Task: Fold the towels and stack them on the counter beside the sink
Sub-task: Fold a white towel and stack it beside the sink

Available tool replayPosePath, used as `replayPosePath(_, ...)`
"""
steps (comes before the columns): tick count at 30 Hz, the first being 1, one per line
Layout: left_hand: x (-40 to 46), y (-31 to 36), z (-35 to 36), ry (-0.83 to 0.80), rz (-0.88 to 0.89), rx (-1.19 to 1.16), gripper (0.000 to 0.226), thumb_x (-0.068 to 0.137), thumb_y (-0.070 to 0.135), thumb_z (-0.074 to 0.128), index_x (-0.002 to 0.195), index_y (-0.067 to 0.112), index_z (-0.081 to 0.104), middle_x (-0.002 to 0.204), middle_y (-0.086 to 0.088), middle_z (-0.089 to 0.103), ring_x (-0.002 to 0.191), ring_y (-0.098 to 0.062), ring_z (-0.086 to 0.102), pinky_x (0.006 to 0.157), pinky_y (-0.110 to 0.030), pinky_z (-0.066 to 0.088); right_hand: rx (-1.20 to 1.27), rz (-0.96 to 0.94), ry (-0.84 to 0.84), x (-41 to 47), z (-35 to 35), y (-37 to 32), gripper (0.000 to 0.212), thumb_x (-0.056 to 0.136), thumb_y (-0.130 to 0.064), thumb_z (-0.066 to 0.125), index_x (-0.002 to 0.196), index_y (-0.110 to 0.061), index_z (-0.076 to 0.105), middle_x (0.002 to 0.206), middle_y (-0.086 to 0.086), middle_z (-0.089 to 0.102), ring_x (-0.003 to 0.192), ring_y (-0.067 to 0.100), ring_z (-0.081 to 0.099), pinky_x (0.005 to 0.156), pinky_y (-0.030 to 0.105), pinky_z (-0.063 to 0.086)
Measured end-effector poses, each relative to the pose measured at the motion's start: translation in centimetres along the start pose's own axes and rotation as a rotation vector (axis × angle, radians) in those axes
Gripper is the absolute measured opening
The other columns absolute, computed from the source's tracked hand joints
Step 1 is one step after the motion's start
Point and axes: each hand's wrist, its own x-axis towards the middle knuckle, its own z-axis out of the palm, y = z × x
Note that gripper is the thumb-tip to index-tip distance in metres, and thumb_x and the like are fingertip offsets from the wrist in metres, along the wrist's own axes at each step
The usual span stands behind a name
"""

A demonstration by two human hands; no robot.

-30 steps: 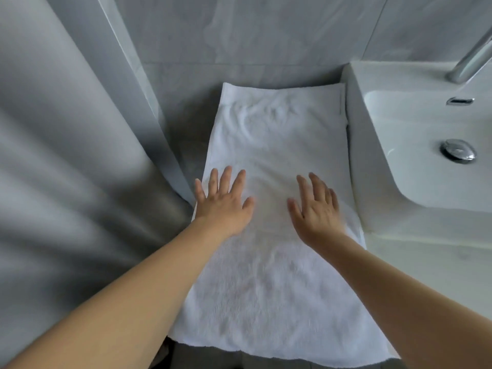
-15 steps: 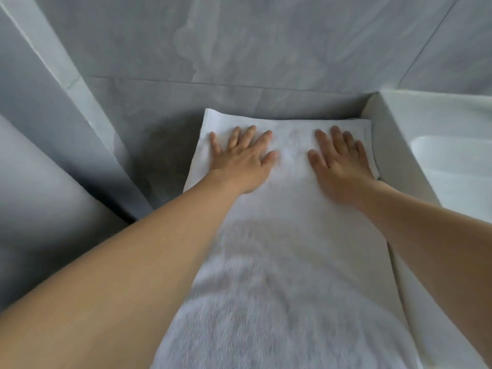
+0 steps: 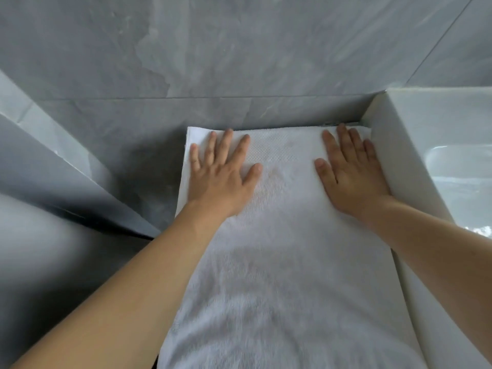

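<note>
A white towel (image 3: 282,262) lies spread lengthwise on the grey counter (image 3: 149,161), running from the back wall toward me. My left hand (image 3: 221,174) presses flat on its far left corner with fingers spread. My right hand (image 3: 348,171) presses flat on its far right corner, right beside the white sink's (image 3: 415,161) outer wall. Both hands hold nothing. The towel's near end runs out of view at the bottom.
A grey tiled wall (image 3: 239,49) rises just behind the towel's far edge. The sink basin (image 3: 463,171) fills the right side. A grey angled panel (image 3: 53,161) borders the counter on the left.
Both hands have slid forward along the towel, from its middle to its far edge by the wall. The view has moved closer and to the left.
</note>
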Motion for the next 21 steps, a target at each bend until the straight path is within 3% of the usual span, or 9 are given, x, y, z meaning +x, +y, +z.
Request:
replayPosePath(2, -0.8, -1.8, 0.1, 0.032, -0.024, 0.003, 0.075, 0.090, 0.067, -0.005, 0.157, 0.033, -0.009, 0.165, 0.003, -0.017, 0.149, -0.014, -0.023, 0.120, -0.043, -0.017, -0.004, 0.004, 0.000, 0.0, 0.2, 0.1, 0.071, 0.092, -0.055, 0.002, 0.156, -0.024, 0.003, 0.164, 0.006, -0.003, 0.150, 0.023, -0.003, 0.120, 0.039, -0.006)
replayPosePath(8, -1.7, -1.0, -1.3, -0.021, -0.089, 0.022, 0.073, 0.097, 0.058, 0.001, 0.159, 0.020, -0.006, 0.166, -0.001, -0.015, 0.150, -0.017, -0.020, 0.120, -0.048, -0.015, -0.054, 0.091, -0.077, -0.1, -0.8, -1.0, 0.065, 0.099, -0.050, 0.009, 0.156, -0.020, -0.004, 0.162, 0.009, -0.015, 0.149, 0.025, -0.011, 0.120, 0.043, -0.009)
replayPosePath(12, -11.3, 1.4, -1.1, 0.137, -0.052, -0.049, 0.070, 0.099, 0.054, 0.011, 0.159, 0.016, 0.011, 0.167, -0.006, 0.003, 0.153, -0.025, -0.004, 0.121, -0.049, -0.013, 0.308, -0.039, 0.060, -7.4, -2.9, -4.9, 0.067, 0.100, -0.054, 0.009, 0.156, -0.020, -0.003, 0.161, 0.007, -0.018, 0.149, 0.020, -0.016, 0.119, 0.038, -0.013)
replayPosePath(14, -18.3, 2.7, 0.5, 0.109, -0.065, -0.069, 0.069, 0.101, 0.055, 0.015, 0.158, 0.016, 0.016, 0.167, -0.007, 0.008, 0.154, -0.027, 0.000, 0.122, -0.052, -0.006, 0.347, -0.132, 0.042, -14.6, -2.1, -7.2, 0.065, 0.102, -0.052, 0.013, 0.156, -0.021, 0.000, 0.163, 0.004, -0.012, 0.150, 0.020, -0.012, 0.120, 0.039, -0.010)
replayPosePath(17, -24.5, 3.1, 2.8, -0.053, -0.160, -0.016, 0.071, 0.099, 0.056, 0.014, 0.159, 0.016, 0.014, 0.166, -0.006, 0.005, 0.153, -0.026, -0.003, 0.121, -0.056, 0.001, 0.196, -0.180, -0.146, -22.9, 0.6, -7.2, 0.066, 0.100, -0.053, 0.012, 0.156, -0.020, 0.000, 0.163, 0.004, -0.008, 0.150, 0.021, -0.009, 0.120, 0.041, -0.009)
replayPosePath(21, -25.0, 2.8, 3.8, -0.107, -0.208, 0.032, 0.074, 0.094, 0.058, -0.001, 0.158, 0.021, -0.006, 0.167, -0.001, -0.009, 0.152, -0.022, -0.016, 0.121, -0.051, -0.012, 0.026, -0.142, -0.237, -25.1, 2.9, -5.1, 0.069, 0.091, -0.059, -0.003, 0.150, -0.026, -0.017, 0.160, -0.001, -0.018, 0.148, 0.017, -0.019, 0.118, 0.039, -0.017)
